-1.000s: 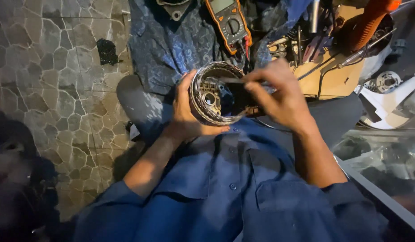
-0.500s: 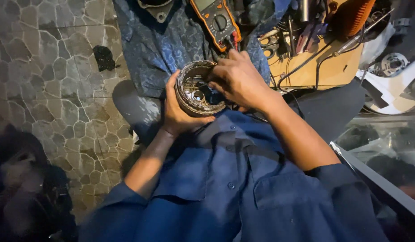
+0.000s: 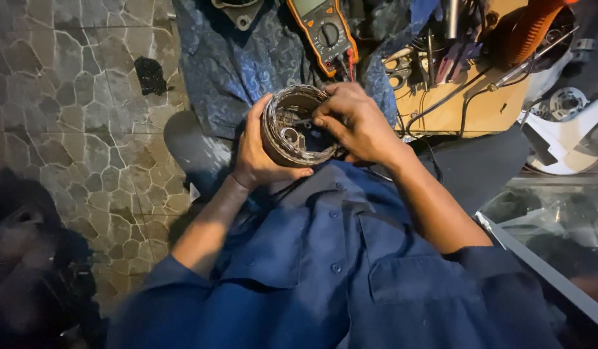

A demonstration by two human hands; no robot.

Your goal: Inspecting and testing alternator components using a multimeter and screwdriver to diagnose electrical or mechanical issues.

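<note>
Left fingers point(image 3: 263, 139) gripping round metal housing point(image 3: 292, 129), right fingers point(image 3: 328, 119) inside, seemingly pinching something

I see my left hand point(image 3: 257, 155) cupping a round metal motor housing point(image 3: 292, 129) from its side, while my right hand point(image 3: 357, 123) reaches fingertips into its open top. An orange multimeter point(image 3: 325, 29) lies on patterned blue cloth point(image 3: 241, 71) beyond.

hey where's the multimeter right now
The orange multimeter lies at the top middle of the head view, on the blue cloth, just beyond the right hand and left of the wooden board.
</note>
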